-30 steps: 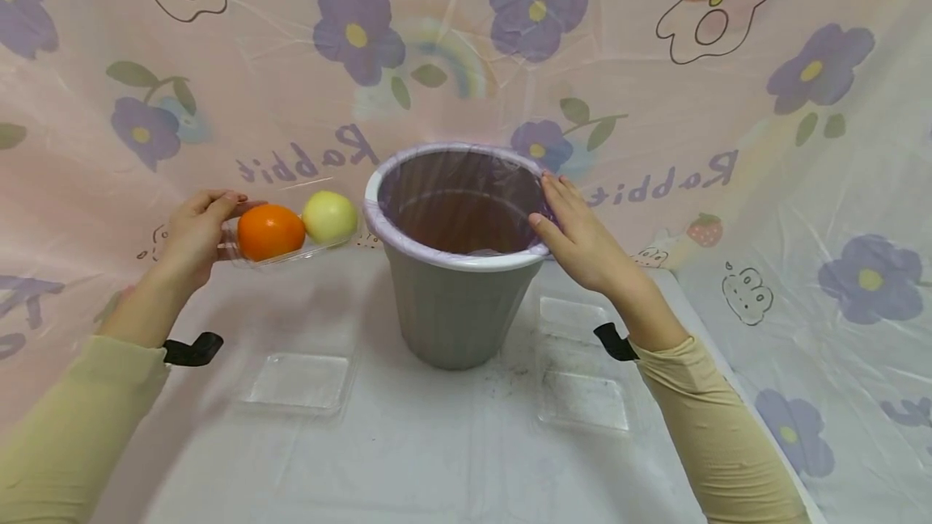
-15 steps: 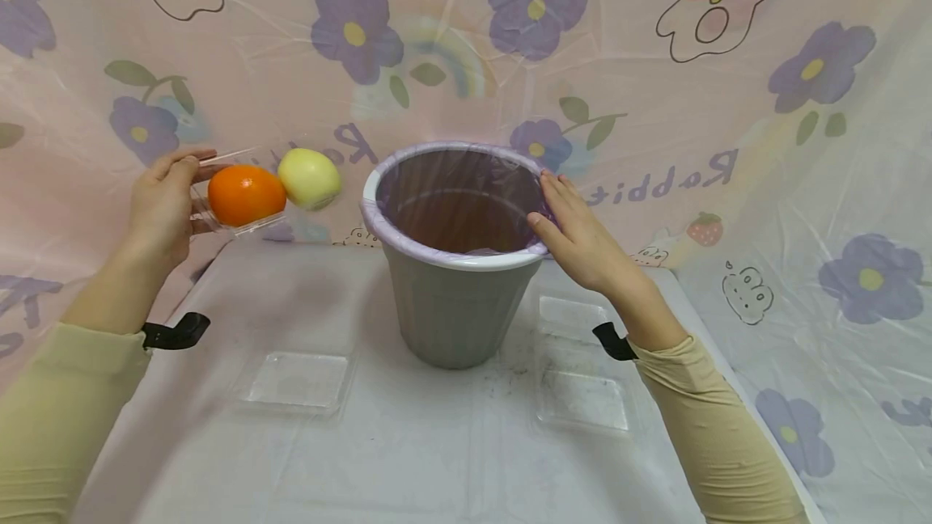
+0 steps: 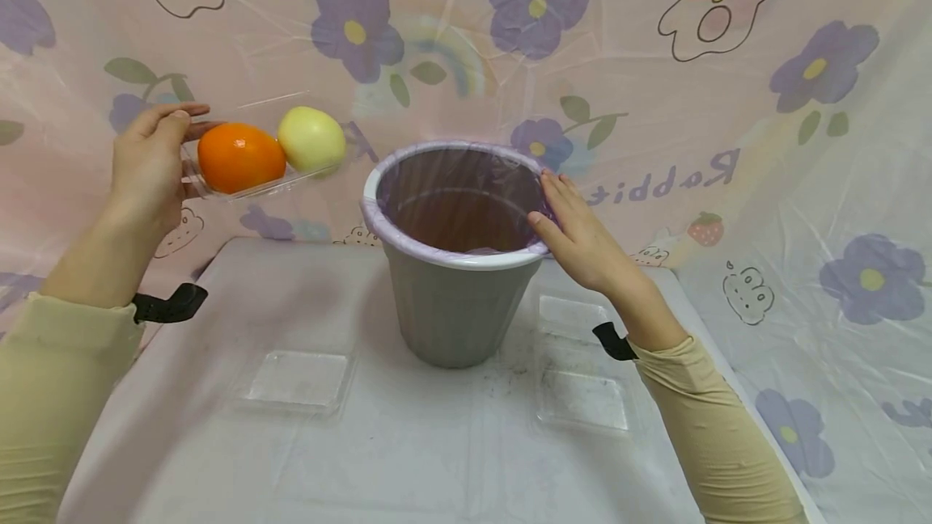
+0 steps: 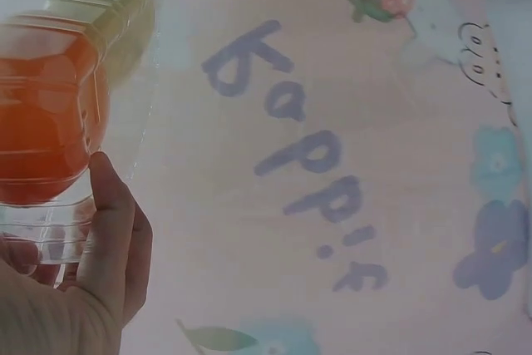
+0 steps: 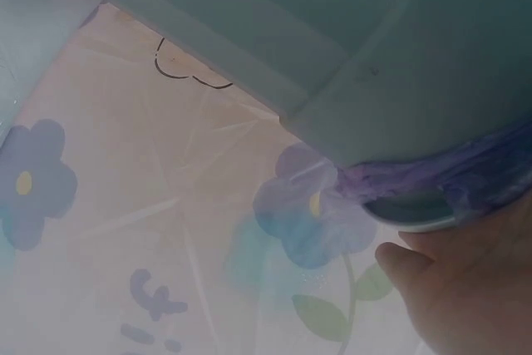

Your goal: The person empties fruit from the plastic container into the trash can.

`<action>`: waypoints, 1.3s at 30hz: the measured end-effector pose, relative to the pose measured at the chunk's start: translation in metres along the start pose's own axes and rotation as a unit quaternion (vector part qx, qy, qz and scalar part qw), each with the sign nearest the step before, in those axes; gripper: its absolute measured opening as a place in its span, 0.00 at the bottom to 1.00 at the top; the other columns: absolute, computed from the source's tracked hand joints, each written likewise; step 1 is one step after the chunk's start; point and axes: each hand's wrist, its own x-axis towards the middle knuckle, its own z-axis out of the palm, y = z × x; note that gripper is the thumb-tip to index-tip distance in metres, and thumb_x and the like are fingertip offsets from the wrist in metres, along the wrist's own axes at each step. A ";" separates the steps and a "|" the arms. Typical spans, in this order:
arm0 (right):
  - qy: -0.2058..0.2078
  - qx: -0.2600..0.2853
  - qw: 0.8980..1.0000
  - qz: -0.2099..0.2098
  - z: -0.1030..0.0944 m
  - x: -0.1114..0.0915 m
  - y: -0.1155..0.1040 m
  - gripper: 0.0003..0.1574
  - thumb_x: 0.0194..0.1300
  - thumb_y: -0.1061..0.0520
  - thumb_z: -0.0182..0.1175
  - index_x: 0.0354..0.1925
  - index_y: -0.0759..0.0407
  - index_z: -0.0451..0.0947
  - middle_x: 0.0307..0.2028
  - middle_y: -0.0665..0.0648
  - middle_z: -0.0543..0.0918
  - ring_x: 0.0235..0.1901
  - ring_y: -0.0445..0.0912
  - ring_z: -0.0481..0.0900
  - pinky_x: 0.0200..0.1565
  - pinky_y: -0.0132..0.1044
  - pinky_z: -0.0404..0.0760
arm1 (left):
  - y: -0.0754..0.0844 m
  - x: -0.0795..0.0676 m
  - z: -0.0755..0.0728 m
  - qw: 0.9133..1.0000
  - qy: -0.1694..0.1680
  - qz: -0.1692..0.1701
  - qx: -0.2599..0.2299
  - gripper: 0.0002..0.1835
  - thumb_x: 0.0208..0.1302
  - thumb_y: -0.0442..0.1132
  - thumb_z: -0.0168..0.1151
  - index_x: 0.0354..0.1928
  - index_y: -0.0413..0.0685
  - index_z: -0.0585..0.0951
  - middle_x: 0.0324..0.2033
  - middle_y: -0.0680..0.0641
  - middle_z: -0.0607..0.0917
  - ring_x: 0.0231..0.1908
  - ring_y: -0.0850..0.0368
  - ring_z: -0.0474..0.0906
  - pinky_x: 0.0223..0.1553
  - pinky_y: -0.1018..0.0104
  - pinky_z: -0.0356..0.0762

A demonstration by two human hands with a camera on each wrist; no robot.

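Observation:
My left hand [image 3: 149, 164] grips one end of a clear plastic container [image 3: 262, 187], raised above the table's left side. In it a glossy orange fruit [image 3: 241, 158] lies against a pale yellow-green round piece [image 3: 311, 139], which looks like fruit or a vegetable. The left wrist view shows the ribbed container [image 4: 50, 226] from below, with fingers along its side. A grey bin [image 3: 457, 310] with a white rim and thin purple liner stands upright mid-table. My right hand [image 3: 582, 245] rests on the bin's right rim, fingers straight. In the right wrist view the purple liner [image 5: 416, 168] bunches under the rim.
On the white table [image 3: 408, 451], a clear plastic tray [image 3: 298, 381] lies at left. Two more trays lie right of the bin, the nearer tray [image 3: 584, 401] beside dark specks. A patterned curtain [image 3: 451, 39] hangs close behind the table.
My left hand has lifted the container with the two round pieces upward and to the left. The right hand has stayed on the bin's rim, and the bin has not moved.

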 end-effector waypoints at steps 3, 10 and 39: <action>0.000 -0.002 1.000 0.001 0.000 0.000 0.000 0.43 0.73 0.40 0.40 0.73 0.64 0.44 0.74 0.58 0.45 0.74 0.49 0.34 0.72 0.49 0.39 | 0.008 0.001 0.010 1.000 -0.004 0.004 -0.007 0.16 0.69 0.47 0.54 0.56 0.54 0.75 0.48 0.52 0.78 0.21 0.52 0.71 0.16 0.62 0.73; 0.000 -0.005 1.000 0.002 -0.001 -0.001 0.000 0.43 0.73 0.40 0.40 0.73 0.65 0.44 0.74 0.59 0.46 0.74 0.49 0.34 0.72 0.48 0.39 | 0.022 0.001 0.038 0.999 -0.025 0.007 -0.035 0.16 0.69 0.45 0.55 0.56 0.52 0.75 0.48 0.51 0.80 0.27 0.51 0.80 0.20 0.61 0.80; -0.001 -0.007 1.000 0.005 -0.001 0.000 -0.002 0.44 0.73 0.39 0.40 0.73 0.64 0.44 0.74 0.59 0.46 0.74 0.49 0.34 0.72 0.48 0.38 | 0.003 -0.006 0.146 0.986 -0.097 0.103 0.084 0.13 0.72 0.46 0.49 0.52 0.55 0.78 0.44 0.47 0.83 0.27 0.54 0.83 0.16 0.70 0.78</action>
